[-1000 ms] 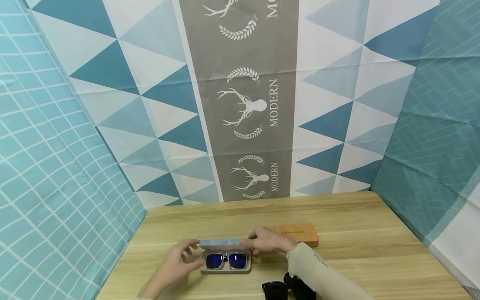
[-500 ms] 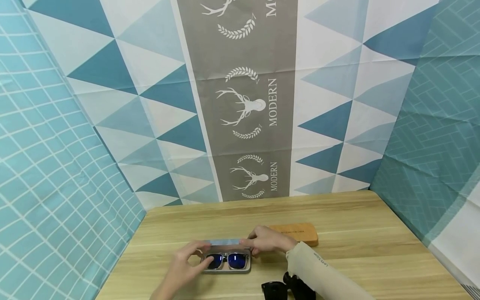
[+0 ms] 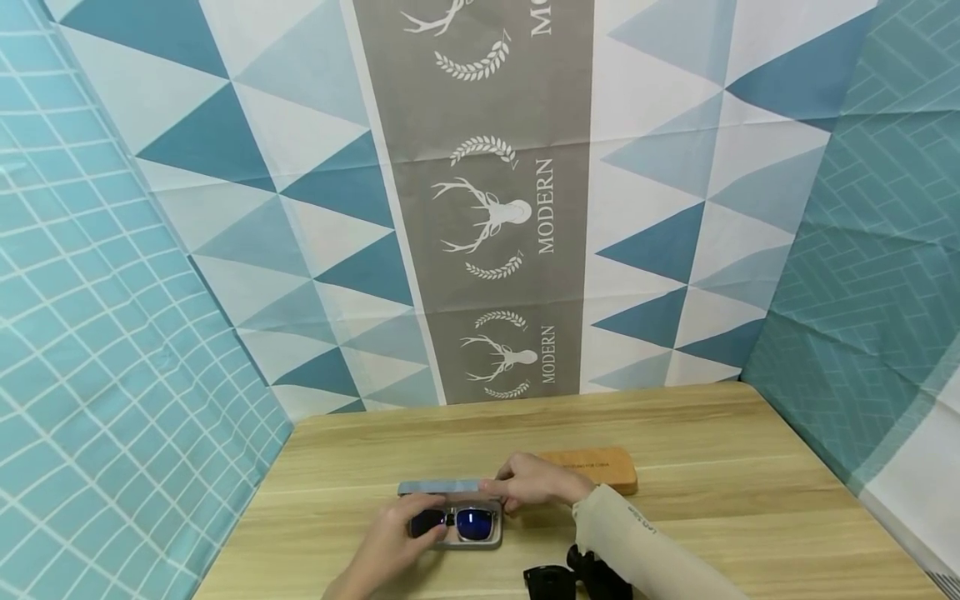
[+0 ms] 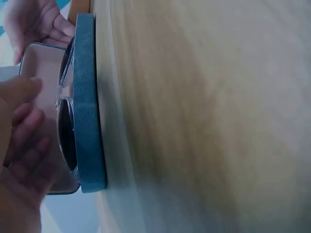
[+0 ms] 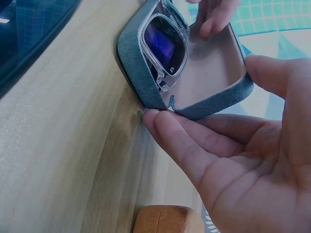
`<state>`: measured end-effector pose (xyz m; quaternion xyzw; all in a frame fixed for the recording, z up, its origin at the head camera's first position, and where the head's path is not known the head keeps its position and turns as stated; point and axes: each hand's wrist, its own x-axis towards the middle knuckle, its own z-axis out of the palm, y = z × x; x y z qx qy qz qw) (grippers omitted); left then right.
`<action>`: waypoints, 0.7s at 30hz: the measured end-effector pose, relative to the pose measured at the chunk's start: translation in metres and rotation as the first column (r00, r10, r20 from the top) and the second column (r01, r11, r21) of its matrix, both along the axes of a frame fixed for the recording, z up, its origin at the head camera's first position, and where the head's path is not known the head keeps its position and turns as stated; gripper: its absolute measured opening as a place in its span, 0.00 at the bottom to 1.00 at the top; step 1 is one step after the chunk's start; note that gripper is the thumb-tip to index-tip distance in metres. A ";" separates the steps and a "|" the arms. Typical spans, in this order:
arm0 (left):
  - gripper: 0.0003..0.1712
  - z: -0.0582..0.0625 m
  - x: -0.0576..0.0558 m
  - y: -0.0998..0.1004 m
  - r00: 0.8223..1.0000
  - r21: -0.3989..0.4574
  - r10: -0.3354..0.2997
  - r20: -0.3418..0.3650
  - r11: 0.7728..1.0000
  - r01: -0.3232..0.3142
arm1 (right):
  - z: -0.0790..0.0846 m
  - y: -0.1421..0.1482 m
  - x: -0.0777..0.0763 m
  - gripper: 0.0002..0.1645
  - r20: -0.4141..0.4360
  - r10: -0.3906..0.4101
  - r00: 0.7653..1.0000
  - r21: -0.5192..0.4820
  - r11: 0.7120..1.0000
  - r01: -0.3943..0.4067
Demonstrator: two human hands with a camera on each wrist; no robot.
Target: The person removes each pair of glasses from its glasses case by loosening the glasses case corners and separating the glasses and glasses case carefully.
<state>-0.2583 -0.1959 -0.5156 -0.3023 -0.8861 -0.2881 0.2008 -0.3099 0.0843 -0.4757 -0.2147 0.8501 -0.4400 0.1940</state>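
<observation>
A blue-grey glasses case (image 3: 480,544) stands open on the table, its lid (image 3: 438,487) tilted up at the back. Inside lie clear-framed sunglasses (image 3: 475,523) with dark blue lenses. My right hand (image 3: 536,481) grips the case at its right end; in the right wrist view the thumb is on the lid's edge and the fingers are under the hinge. My left hand (image 3: 393,537) hovers over the left half of the sunglasses, partly covering one lens. In the left wrist view its thumb and loosely bent fingers stand apart in front of the lid's lining (image 4: 48,68).
A tan-orange glasses case (image 3: 607,467) with printed letters lies behind my right wrist. Black sunglasses (image 3: 551,581) rest near the table's front, partly hidden by my right sleeve (image 3: 645,533). Patterned cloth (image 3: 495,250) hangs behind the wooden table (image 3: 697,433).
My left hand has moved right, from the case's left edge and lid to over the sunglasses' left lens. My right hand keeps its grip on the case.
</observation>
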 end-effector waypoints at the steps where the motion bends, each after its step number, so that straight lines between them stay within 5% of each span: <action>1: 0.20 0.000 0.000 0.001 0.999 -0.017 0.021 0.037 1.000 -0.020 | 0.000 0.000 0.000 0.29 0.000 0.003 1.000 0.000 1.000 -0.003; 5: 0.17 0.000 -0.002 0.004 0.989 -0.057 0.077 0.128 0.996 -0.070 | 0.000 0.001 0.001 0.28 0.002 0.005 1.000 -0.002 1.000 -0.005; 12: 0.14 -0.001 -0.007 0.009 0.982 -0.074 0.080 0.171 0.995 -0.068 | 0.001 0.001 0.001 0.29 -0.003 0.008 1.000 0.008 1.000 -0.008; 21: 0.12 0.000 -0.009 0.012 0.990 -0.126 0.059 0.125 0.991 -0.043 | 0.000 0.001 0.000 0.29 -0.017 0.019 1.000 0.000 1.000 -0.019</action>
